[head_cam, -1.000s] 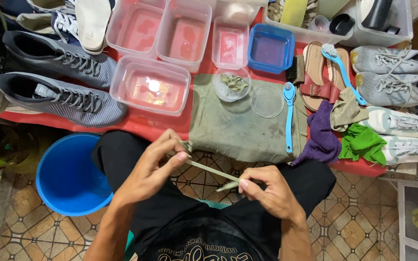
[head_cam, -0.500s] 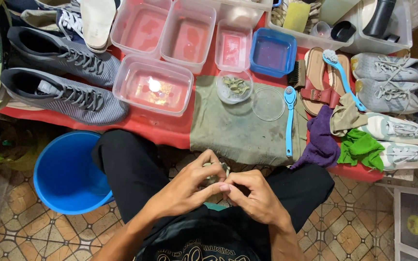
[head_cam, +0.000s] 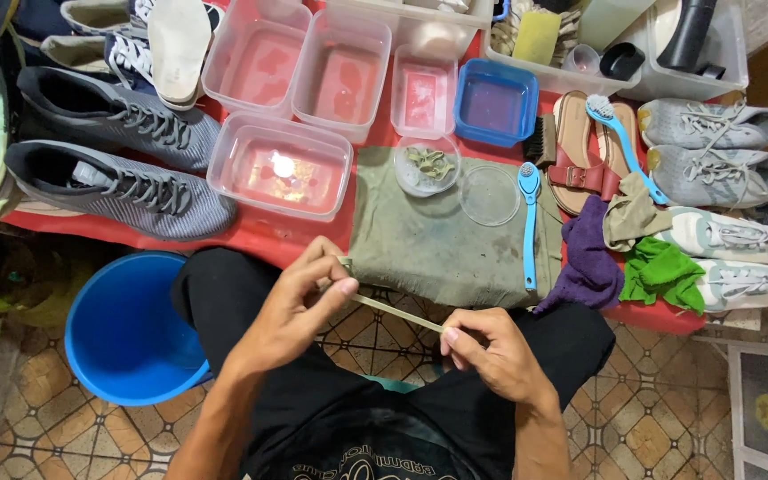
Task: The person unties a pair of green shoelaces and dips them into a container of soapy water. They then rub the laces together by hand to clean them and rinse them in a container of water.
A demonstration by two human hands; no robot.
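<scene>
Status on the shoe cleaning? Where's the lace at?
Done: nothing looks finished. In hand: left hand and right hand pull a pale shoelace taut between them, each with a pinch grip on one end. Left: the grey sneakers at left are laced and sit dry beside the water tub; the blue brush lies on the green cloth, unheld.

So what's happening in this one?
A seated person stretches a flat, pale shoelace taut between both hands: left hand pinches one end, right hand the other, above their lap. In front lies a red table with grey sneakers, clear tubs of water, an olive cloth and a blue brush. A blue bucket stands on the floor.
</scene>
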